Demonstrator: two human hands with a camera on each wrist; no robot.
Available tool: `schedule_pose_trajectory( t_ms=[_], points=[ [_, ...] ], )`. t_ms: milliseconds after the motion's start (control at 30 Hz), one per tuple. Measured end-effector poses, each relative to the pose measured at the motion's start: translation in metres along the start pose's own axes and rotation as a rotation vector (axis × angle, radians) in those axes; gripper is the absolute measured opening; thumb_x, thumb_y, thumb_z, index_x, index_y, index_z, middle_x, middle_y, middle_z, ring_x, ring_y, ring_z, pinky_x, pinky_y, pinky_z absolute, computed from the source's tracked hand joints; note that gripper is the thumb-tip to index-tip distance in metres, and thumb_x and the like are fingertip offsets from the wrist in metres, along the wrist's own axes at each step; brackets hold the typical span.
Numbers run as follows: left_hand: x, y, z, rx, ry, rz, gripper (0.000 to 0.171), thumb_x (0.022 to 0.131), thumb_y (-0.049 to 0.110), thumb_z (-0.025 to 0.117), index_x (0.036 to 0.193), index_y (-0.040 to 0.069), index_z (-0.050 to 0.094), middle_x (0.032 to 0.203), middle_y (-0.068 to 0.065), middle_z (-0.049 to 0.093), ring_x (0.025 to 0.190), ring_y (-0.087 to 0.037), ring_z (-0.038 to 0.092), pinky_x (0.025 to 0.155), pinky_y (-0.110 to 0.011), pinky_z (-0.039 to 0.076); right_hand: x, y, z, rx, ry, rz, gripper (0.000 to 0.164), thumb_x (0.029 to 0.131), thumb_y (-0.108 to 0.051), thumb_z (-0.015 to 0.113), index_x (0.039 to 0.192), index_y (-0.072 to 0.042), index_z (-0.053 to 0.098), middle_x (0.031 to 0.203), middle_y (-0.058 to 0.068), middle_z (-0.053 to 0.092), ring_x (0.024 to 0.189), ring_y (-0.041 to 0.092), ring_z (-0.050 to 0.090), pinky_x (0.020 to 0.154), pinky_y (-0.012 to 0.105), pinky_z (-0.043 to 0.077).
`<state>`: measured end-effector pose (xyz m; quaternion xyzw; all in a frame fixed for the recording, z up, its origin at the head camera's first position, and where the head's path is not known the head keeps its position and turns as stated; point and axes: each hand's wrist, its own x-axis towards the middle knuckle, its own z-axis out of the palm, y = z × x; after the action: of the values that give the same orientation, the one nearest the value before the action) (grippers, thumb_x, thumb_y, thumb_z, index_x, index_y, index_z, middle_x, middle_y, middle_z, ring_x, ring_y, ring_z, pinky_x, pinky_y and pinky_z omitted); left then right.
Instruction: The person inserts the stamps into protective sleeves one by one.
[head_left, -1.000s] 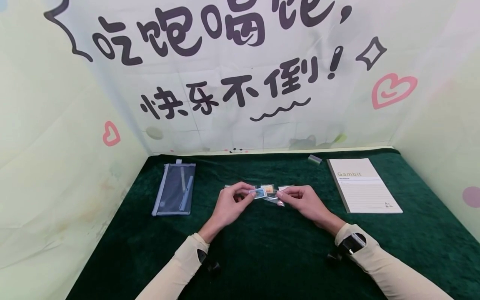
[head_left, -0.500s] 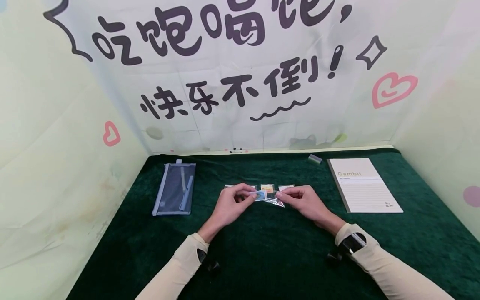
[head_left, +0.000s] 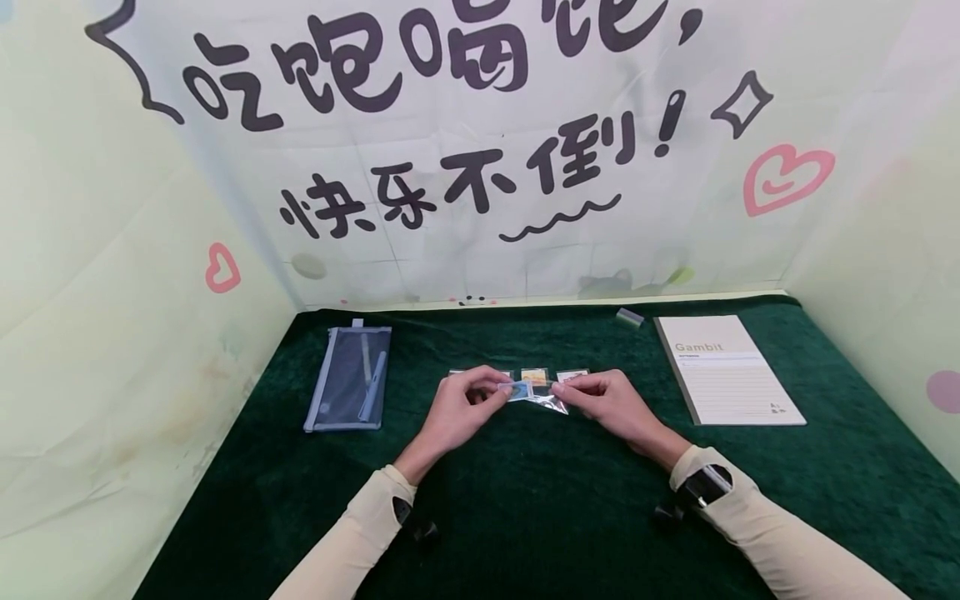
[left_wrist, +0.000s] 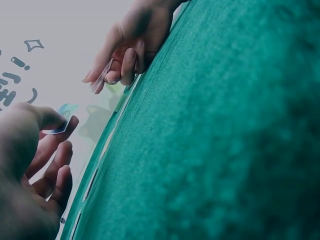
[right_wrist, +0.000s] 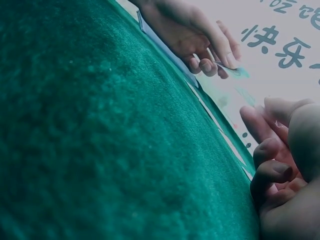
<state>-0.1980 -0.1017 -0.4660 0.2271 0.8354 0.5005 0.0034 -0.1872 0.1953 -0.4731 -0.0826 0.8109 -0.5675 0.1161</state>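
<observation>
My left hand (head_left: 467, 410) pinches a small blue picture card with a white border, like a stamp (head_left: 520, 390), between thumb and forefinger. In the left wrist view that stamp (left_wrist: 68, 112) stands out past the thumb tip. To its right, my right hand (head_left: 613, 407) pinches a small clear plastic sleeve (head_left: 552, 404), whose film catches the light. The sleeve (left_wrist: 103, 75) shows edge-on between thumb and fingers in the left wrist view. Just behind the hands lie several small sleeved cards, among them an orange-yellow one (head_left: 534, 377) and a pale one (head_left: 573, 376), partly covered by the fingers.
A blue mesh zip pouch (head_left: 348, 379) with a pen inside lies at the left on the green cloth (head_left: 540, 517). At the right is a white notebook (head_left: 731, 375), and a small greyish block (head_left: 630, 318) sits near the back edge. A printed backdrop stands behind.
The stamp has dropped slightly and turned a little flatter toward the camera. The sleeve has shifted slightly, its shine changing. Both hands stay almost in place.
</observation>
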Motion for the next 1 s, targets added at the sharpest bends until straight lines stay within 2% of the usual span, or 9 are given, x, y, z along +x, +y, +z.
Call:
schedule_pose_trajectory(
  t_ms=[200,467,800,1000],
  points=[
    [-0.0004,0.0000,-0.0005,-0.008,-0.007,-0.001,0.016,0.103,0.038,0.074,0.117,0.032,0.077,0.101,0.012,0.080,0.082,-0.014,0.066,0.076,-0.028,0.053,0.0003,0.0000,0.0006,-0.007,0.003,-0.002,0.040,0.101,-0.054,0.073,0.120,-0.021,0.083,0.083,0.006,0.061,0.077,0.023,0.057,0.068,0.029,0.049],
    [-0.0013,0.0000,-0.0006,-0.021,-0.047,-0.054,0.019,0.102,0.038,0.075,0.119,0.029,0.077,0.102,0.008,0.079,0.082,-0.015,0.067,0.075,-0.028,0.053,-0.0005,-0.0002,0.0012,-0.015,0.001,-0.016,0.036,0.101,-0.052,0.074,0.123,-0.024,0.082,0.105,0.010,0.070,0.087,0.026,0.061,0.073,0.031,0.052],
    [-0.0010,0.0016,0.0013,-0.034,-0.091,-0.067,0.022,0.103,0.036,0.075,0.122,0.026,0.076,0.106,0.003,0.080,0.087,-0.019,0.068,0.079,-0.029,0.053,0.0004,0.0002,0.0020,-0.027,-0.004,-0.028,0.036,0.100,-0.050,0.075,0.123,-0.023,0.081,0.113,0.010,0.074,0.095,0.029,0.062,0.078,0.034,0.053],
    [-0.0016,0.0020,0.0027,-0.026,-0.108,-0.067,0.021,0.102,0.039,0.075,0.121,0.029,0.076,0.106,0.006,0.078,0.089,-0.015,0.069,0.081,-0.030,0.054,0.0010,0.0004,0.0026,-0.031,0.001,-0.029,0.037,0.100,-0.051,0.075,0.122,-0.021,0.081,0.114,0.010,0.075,0.096,0.029,0.064,0.079,0.034,0.053]
  ],
)
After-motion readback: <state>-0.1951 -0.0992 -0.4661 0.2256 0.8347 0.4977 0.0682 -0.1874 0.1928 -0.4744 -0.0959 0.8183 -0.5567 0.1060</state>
